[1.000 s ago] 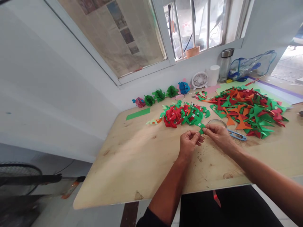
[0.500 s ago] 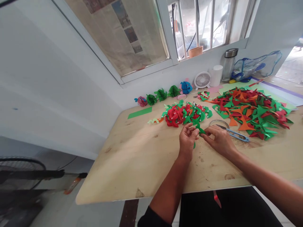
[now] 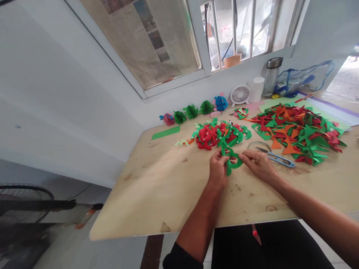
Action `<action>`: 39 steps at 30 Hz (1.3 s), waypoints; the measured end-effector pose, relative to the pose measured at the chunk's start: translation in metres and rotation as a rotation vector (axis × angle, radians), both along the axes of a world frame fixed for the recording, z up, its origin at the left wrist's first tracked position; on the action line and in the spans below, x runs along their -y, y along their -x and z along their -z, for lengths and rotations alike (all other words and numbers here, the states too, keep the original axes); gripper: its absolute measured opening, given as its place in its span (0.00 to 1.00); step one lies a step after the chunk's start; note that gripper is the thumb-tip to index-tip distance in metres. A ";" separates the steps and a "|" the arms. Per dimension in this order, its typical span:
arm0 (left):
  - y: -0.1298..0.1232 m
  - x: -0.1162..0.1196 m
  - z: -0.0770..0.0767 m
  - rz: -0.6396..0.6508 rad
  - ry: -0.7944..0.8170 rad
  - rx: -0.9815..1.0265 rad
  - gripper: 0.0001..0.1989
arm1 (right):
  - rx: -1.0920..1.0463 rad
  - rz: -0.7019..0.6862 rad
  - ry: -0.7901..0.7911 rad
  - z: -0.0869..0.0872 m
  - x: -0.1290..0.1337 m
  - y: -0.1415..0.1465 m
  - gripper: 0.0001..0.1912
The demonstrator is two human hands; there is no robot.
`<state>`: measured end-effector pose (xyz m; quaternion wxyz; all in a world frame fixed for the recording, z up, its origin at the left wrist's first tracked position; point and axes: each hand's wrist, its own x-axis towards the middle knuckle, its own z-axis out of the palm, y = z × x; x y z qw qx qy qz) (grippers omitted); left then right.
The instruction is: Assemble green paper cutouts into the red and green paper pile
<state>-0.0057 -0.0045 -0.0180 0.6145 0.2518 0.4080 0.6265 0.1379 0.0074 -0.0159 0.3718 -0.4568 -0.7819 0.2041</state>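
On the wooden table (image 3: 168, 186), I see my left hand (image 3: 217, 168) and right hand (image 3: 259, 164) both pinching a green paper cutout (image 3: 231, 158)

White walls, barred window (image 3: 241, 26) w/ daylight, wooden table (image 3: 168, 194).

This looks like a home craft corner, perhaps a small workshop: a bare plywood table (image 3: 168, 194) under a barred window (image 3: 241, 26) papered with newspaper (image 3: 146, 37), heaped with cut coloured paper shapes (image 3: 297, 130), finished paper flowers (image 3: 192, 111), snips (image 3: 277, 158) and a desk fan (image 3: 240, 95).
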 end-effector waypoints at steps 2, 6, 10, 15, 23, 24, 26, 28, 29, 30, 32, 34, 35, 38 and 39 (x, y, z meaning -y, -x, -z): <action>0.000 0.000 0.001 0.007 -0.007 0.002 0.12 | 0.008 0.011 0.010 -0.001 0.000 0.000 0.21; 0.000 0.001 0.001 -0.007 0.017 -0.085 0.13 | 0.045 0.021 0.001 0.000 0.001 0.000 0.20; 0.001 0.001 0.001 -0.047 0.045 -0.161 0.16 | 0.067 0.005 0.000 0.002 0.001 0.001 0.19; 0.001 0.001 -0.001 -0.062 0.053 -0.252 0.16 | 0.011 0.083 0.030 -0.004 -0.006 -0.006 0.16; -0.004 0.009 -0.002 0.057 -0.020 -0.352 0.27 | 0.262 0.355 -0.042 -0.019 -0.012 -0.058 0.12; -0.004 0.010 -0.002 0.065 -0.041 -0.373 0.30 | 0.327 0.372 -0.057 -0.017 -0.011 -0.065 0.12; -0.005 0.011 -0.001 0.084 -0.092 -0.421 0.35 | 0.446 0.361 -0.068 -0.010 -0.008 -0.075 0.12; -0.006 0.012 0.001 0.111 -0.132 -0.476 0.36 | 0.541 0.343 -0.063 0.000 -0.007 -0.082 0.13; -0.006 0.012 0.002 0.130 -0.144 -0.507 0.35 | 0.568 0.345 -0.071 0.005 -0.007 -0.084 0.13; -0.006 0.012 0.003 0.155 -0.150 -0.540 0.34 | 0.595 0.341 -0.077 0.010 -0.007 -0.086 0.13; -0.006 0.011 0.006 0.205 -0.160 -0.603 0.30 | 0.634 0.330 -0.103 0.019 -0.008 -0.088 0.14; -0.006 0.011 0.009 0.225 -0.175 -0.657 0.26 | 0.636 0.329 -0.121 0.024 -0.009 -0.088 0.14; -0.007 0.011 0.010 0.223 -0.182 -0.679 0.24 | 0.615 0.327 -0.119 0.024 -0.010 -0.087 0.13; -0.008 0.011 0.011 0.212 -0.200 -0.732 0.19 | 0.425 0.326 -0.023 0.018 -0.010 -0.085 0.13; -0.008 0.012 0.010 0.207 -0.213 -0.750 0.18 | 0.316 0.313 0.047 0.014 -0.009 -0.083 0.13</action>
